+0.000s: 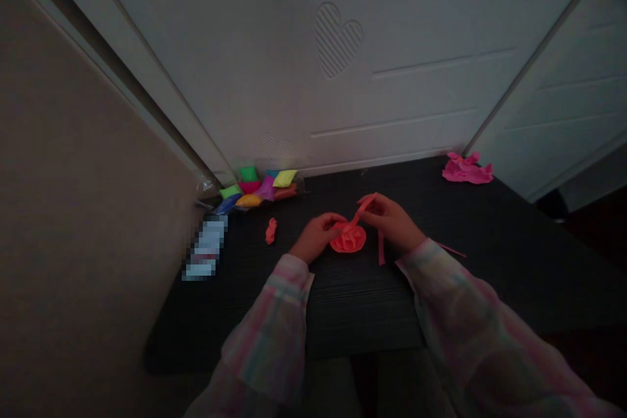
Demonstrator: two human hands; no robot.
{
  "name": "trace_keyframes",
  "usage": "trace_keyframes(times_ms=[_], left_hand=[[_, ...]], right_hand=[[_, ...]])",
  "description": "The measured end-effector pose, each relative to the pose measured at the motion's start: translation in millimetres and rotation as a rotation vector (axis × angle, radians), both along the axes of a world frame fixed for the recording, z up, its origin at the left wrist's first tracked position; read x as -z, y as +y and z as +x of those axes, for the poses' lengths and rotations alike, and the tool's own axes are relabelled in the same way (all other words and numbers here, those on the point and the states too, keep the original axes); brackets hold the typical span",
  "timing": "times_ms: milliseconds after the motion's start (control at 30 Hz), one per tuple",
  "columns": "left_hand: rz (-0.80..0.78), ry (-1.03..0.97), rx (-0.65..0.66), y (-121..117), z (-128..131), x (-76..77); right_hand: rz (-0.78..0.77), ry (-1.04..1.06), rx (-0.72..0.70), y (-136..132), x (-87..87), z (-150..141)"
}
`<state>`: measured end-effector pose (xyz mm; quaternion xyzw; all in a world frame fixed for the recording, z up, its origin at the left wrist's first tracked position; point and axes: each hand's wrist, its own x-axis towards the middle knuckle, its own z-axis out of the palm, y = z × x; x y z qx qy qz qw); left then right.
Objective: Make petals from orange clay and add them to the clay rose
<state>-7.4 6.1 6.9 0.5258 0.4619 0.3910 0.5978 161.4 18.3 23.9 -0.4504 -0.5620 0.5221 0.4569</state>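
The ruffled coral piece (349, 241) is laid on the desk (360, 304), between both hands; it should be steadied only lightly by the left hand (319, 235), at its 9 o'clock, so that the folds are not crushed. The coral strip (365, 206), at 1 o'clock, should be guided without hard pulling, as it could probably be stretched. The left grip is narrow at the rim; whether the rim is pinched cannot be told. By the right hand (392, 222), at 2 o'clock, the strip is held in a tight pinch. Farther, at 10 o'clock, coloured packets (267, 189) are placed.
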Motion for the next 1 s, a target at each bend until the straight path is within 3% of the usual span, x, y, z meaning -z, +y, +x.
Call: trace_keyframes(times_ms=[467,700,1000], left_hand=[[0.071,0.056,0.026,3,-2,5.8],[0.091,0.071,0.046,3,-3,8.1],[0.143,0.116,0.055,3,-3,7.7]], right_hand=[[-0.041,-0.098,-0.275,-13,-4.2,-5],[0.044,-0.251,-0.317,-21,-7.0,-7],[0.246,-0.494,-0.264,-18,-4.6,-10]])
